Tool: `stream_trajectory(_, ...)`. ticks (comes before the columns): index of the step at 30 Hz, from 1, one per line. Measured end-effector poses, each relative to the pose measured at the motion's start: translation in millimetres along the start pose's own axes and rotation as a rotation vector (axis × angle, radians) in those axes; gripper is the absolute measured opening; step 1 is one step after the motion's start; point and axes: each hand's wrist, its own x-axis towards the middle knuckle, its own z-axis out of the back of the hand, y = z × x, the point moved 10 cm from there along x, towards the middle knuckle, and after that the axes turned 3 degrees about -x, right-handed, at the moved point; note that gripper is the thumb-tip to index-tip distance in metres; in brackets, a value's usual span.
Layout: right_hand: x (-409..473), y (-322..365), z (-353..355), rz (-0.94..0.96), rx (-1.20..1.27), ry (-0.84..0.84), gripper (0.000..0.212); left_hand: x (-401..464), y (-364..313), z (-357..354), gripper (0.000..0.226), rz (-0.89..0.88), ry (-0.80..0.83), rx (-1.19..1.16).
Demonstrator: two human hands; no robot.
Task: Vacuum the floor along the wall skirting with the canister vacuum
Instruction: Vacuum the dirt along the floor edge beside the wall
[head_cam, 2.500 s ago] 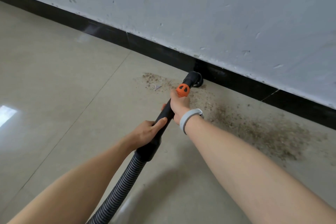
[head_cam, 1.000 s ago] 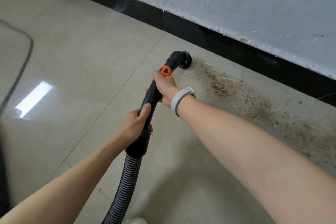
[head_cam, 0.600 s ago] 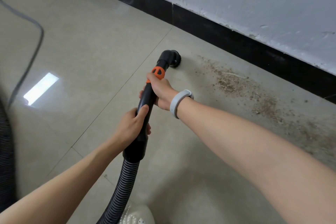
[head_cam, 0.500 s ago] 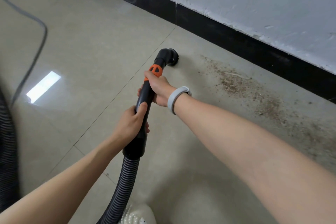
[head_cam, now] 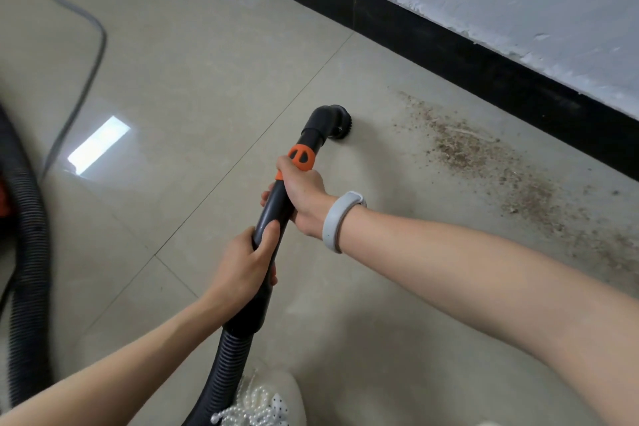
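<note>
Gripping the black plastic vacuum wand [head_cam: 276,214] with both hands: right hand [head_cam: 302,195] wraps it just under the orange collar [head_cam: 301,157], left hand [head_cam: 247,266] lower, near the ribbed grey hose [head_cam: 224,367]. Round brush nozzle [head_cam: 337,123] sits on the beige tiled floor [head_cam: 207,62], left of the brown dirt patch [head_cam: 484,156] running by the black skirting [head_cam: 449,55].

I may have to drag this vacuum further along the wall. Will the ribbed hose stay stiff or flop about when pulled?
The ribbed hose probably flexes easily: its corrugated wall curves below the rigid black handle tube, and another stretch bends at the left. Expect it to trail and swing, and perhaps catch the cable lying nearby.
</note>
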Motion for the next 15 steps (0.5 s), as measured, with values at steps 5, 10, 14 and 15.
stream_trajectory(5,-17.4,-18.5,21.9,0.043,0.027,-0.115,0.019,-12.1,7.0,-12.6,0.035,-0.037,0.085,0.077)
stream_trajectory(10,-27.1,-28.0,60.4,0.049,0.118,-0.238,0.014,-17.9,-1.2,-35.6,0.033,-0.088,0.197,0.169)
stream_trajectory(14,-18.9,-27.7,55.5,0.037,0.08,-0.209,0.015,-12.9,-1.4,-31.4,0.035,-0.074,0.183,0.15)
stream_trajectory(15,-11.8,-21.2,47.3,0.031,0.061,-0.176,0.014,-8.1,-1.9,-26.7,0.036,-0.064,0.148,0.124)
